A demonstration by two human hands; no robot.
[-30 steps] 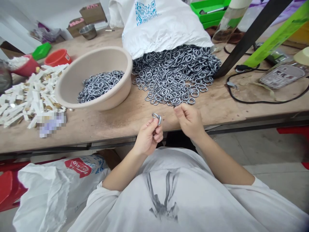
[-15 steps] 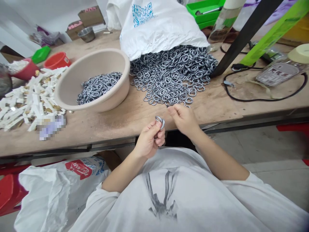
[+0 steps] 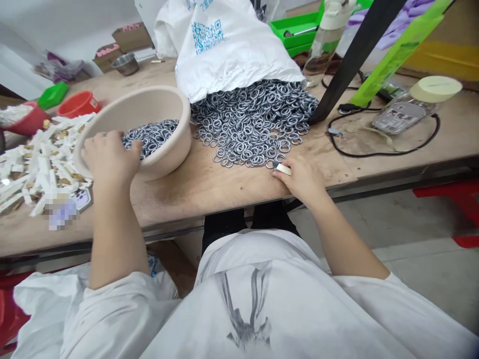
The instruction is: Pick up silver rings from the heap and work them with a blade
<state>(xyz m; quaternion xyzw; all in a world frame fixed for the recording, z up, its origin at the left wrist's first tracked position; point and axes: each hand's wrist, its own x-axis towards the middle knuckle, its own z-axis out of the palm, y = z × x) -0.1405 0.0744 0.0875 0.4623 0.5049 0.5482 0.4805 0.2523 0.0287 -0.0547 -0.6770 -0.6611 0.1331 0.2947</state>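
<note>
Grey metal rings (image 3: 247, 134) lie in a broad heap on the pale brown wooden worktop (image 3: 209, 187), at the mouth of a white sack (image 3: 239, 60) printed with a blue square code. More of the same rings form a second pile (image 3: 153, 135) inside a wide, round, beige plastic basin (image 3: 179, 159) just left of the heap.

The person's left hand (image 3: 110, 154) is at the basin's near left rim, palm down, its fingers bent over the hollow and its thumb beside the second pile. Whether its grip is released or grasping a ring cannot be told, as the fingertips are hidden.

The right hand (image 3: 301, 179) is low over the worktop at the heap's near edge, its grip clasped on a small off-white piece with a dark tip (image 3: 283, 169). That tip points at one ring on the heap's fringe; contact between them cannot be made out.

Left of the basin spreads a scatter of narrow white strips (image 3: 56, 144) mixed with brown bits, and behind it stands a round red plastic tub (image 3: 78, 103). Well to the right of the heap, a clear jar with a cream lid (image 3: 404, 109) lies tilted near a looped black cord (image 3: 374, 156).
</note>
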